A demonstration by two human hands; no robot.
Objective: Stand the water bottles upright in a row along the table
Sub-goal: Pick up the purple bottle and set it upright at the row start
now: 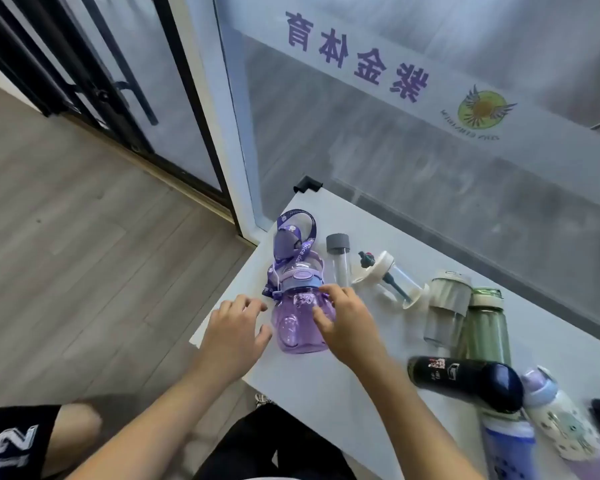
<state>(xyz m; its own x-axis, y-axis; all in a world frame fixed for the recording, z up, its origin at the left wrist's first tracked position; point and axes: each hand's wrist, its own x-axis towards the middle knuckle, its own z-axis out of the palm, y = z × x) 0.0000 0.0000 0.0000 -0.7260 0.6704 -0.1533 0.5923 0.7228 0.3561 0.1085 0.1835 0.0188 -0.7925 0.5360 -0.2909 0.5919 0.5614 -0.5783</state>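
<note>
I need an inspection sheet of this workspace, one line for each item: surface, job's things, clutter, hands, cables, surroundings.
Surface: white table, black protector on its far corner.
Job's things: purple translucent bottle with strap upright at the left end; slim clear bottle with grey cap upright behind it; clear bottle with cream lid lying down; grey-banded clear bottle and green bottle look upright; black bottle with navy cap lying down; more bottles at the right edge, partly cut off.
Clutter: nothing seen.
Hands: left hand open beside the purple bottle; right hand with fingers on it, grip unclear.
Cables: nothing seen.
Surroundings: frosted glass wall with purple lettering, wooden floor.
</note>
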